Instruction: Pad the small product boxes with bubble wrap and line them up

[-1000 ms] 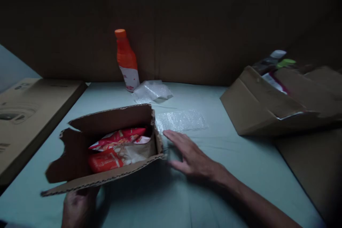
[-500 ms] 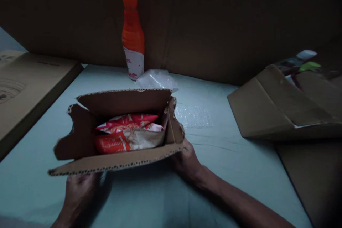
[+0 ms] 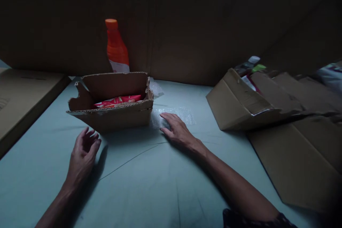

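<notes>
1. A dark cardboard wall [image 3: 187, 25] rises across the back of my workspace.
2. In front of it spreads the pale green surface [image 3: 144, 185] I work over.
3. To my right a cardboard carton [image 3: 237, 105] leans at a tilt, its top unsealed.
4. A flat carton [image 3: 29, 103] lies along my left.
5. The small box [image 3: 123, 119] stands left of centre on the green surface, its mouth facing up.
6. Behind it, partly hidden, stands an orange bottle [image 3: 117, 51].
7. A red packet [image 3: 120, 100] lies inside the small box.
8. Bubble wrap [image 3: 184, 114] lies just beyond my right fingers; I cannot tell whether they touch it.
9. My right hand [image 3: 179, 130] is wide, thumb apart from fingers, near the small box's right end.
10. My left hand [image 3: 84, 155], fingers curled, thumb apart, is just before its lower left corner.
11. White [image 3: 253, 59] and green caps [image 3: 259, 67] poke from the tilted carton.
</notes>
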Motion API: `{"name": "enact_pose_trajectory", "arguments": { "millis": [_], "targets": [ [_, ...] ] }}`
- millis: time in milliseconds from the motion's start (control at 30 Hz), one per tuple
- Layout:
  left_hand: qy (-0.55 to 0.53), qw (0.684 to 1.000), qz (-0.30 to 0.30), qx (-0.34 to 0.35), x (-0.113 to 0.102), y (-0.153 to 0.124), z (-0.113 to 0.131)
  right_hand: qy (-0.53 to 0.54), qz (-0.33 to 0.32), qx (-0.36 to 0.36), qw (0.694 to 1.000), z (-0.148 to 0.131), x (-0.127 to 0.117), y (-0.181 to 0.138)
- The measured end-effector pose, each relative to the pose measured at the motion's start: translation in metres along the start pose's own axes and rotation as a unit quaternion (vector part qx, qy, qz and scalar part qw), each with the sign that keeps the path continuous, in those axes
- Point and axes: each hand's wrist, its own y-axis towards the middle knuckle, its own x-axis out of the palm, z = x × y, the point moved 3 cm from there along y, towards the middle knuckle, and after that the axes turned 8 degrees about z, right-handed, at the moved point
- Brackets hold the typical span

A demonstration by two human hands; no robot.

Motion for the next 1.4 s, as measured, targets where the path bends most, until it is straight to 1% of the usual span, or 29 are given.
{"name": "enact_pose_trajectory", "arguments": {
  "millis": [67, 100, 133, 200, 267, 367, 400, 467, 533, 600, 667, 700, 767, 833, 900, 967, 1033, 1133, 1200, 1233, 1267, 1300, 1400],
  "targets": [
    [-0.013, 1.000, 0.006, -0.010, -0.004, -0.027, -0.009, -0.049, -0.024, 0.006, 0.998, 0.008, 0.004, -0.005],
    [-0.015, 1.000, 0.005, -0.009, -0.005, -0.041, -0.013, -0.065, -0.027, 0.007, 0.998, 0.010, 0.007, -0.005],
    [-0.011, 1.000, -0.006, -0.009, -0.006, -0.054, -0.017, -0.073, -0.023, 0.007, 0.997, 0.013, 0.009, -0.003],
    [0.008, 0.999, -0.048, 0.001, -0.007, -0.075, -0.025, -0.074, -0.007, 0.005, 0.997, 0.016, 0.012, 0.002],
    [0.041, 0.994, -0.094, 0.032, -0.010, -0.088, -0.032, -0.064, 0.008, 0.000, 0.998, 0.017, 0.008, 0.002],
    [0.092, 0.979, -0.124, 0.131, -0.019, -0.100, -0.033, -0.040, 0.019, -0.011, 0.999, 0.010, -0.008, -0.017],
    [0.104, 0.971, -0.126, 0.174, -0.020, -0.104, -0.031, -0.013, 0.022, -0.014, 1.000, 0.005, -0.013, -0.028],
    [0.116, 0.950, -0.136, 0.256, -0.017, -0.115, -0.023, 0.084, 0.022, -0.020, 0.996, -0.014, -0.022, -0.053],
    [0.112, 0.929, -0.154, 0.318, -0.007, -0.129, -0.012, 0.209, -0.001, -0.015, 0.978, -0.038, -0.024, -0.078],
    [0.095, 0.913, -0.185, 0.352, 0.005, -0.143, 0.000, 0.304, -0.045, 0.000, 0.952, -0.063, -0.020, -0.098],
    [0.065, 0.899, -0.227, 0.368, 0.016, -0.155, 0.009, 0.347, -0.079, 0.018, 0.934, -0.082, -0.018, -0.113],
    [0.050, 0.894, -0.248, 0.370, 0.019, -0.160, 0.012, 0.355, -0.086, 0.026, 0.930, -0.088, -0.020, -0.120],
    [0.038, 0.896, -0.267, 0.353, 0.023, -0.167, 0.015, 0.353, -0.094, 0.044, 0.930, -0.094, -0.027, -0.131],
    [0.059, 0.915, -0.254, 0.308, 0.023, -0.168, 0.012, 0.347, -0.106, 0.070, 0.929, -0.095, -0.036, -0.142],
    [0.089, 0.933, -0.241, 0.253, 0.023, -0.167, 0.007, 0.336, -0.110, 0.104, 0.930, -0.096, -0.040, -0.151],
    [0.112, 0.938, -0.246, 0.216, 0.026, -0.168, 0.001, 0.295, -0.081, 0.140, 0.942, -0.097, -0.036, -0.155],
    [0.135, 0.937, -0.247, 0.206, 0.032, -0.168, -0.003, 0.221, -0.023, 0.157, 0.962, -0.098, -0.026, -0.156],
    [0.186, 0.930, -0.219, 0.229, 0.039, -0.167, -0.006, 0.111, 0.079, 0.128, 0.982, -0.102, -0.015, -0.155],
    [0.215, 0.921, -0.203, 0.252, 0.042, -0.167, -0.007, 0.068, 0.139, 0.090, 0.984, -0.107, -0.016, -0.156],
    [0.225, 0.917, -0.196, 0.265, 0.042, -0.168, -0.007, 0.057, 0.158, 0.070, 0.983, -0.111, -0.019, -0.158],
    [0.231, 0.913, -0.189, 0.279, 0.043, -0.168, -0.006, 0.053, 0.164, 0.047, 0.984, -0.115, -0.022, -0.161],
    [0.234, 0.908, -0.183, 0.294, 0.043, -0.169, -0.005, 0.051, 0.155, 0.024, 0.986, -0.120, -0.024, -0.163],
    [0.221, 0.900, -0.152, 0.345, 0.039, -0.172, -0.001, 0.034, 0.067, -0.029, 0.997, -0.131, -0.023, -0.169]
  ]
}}
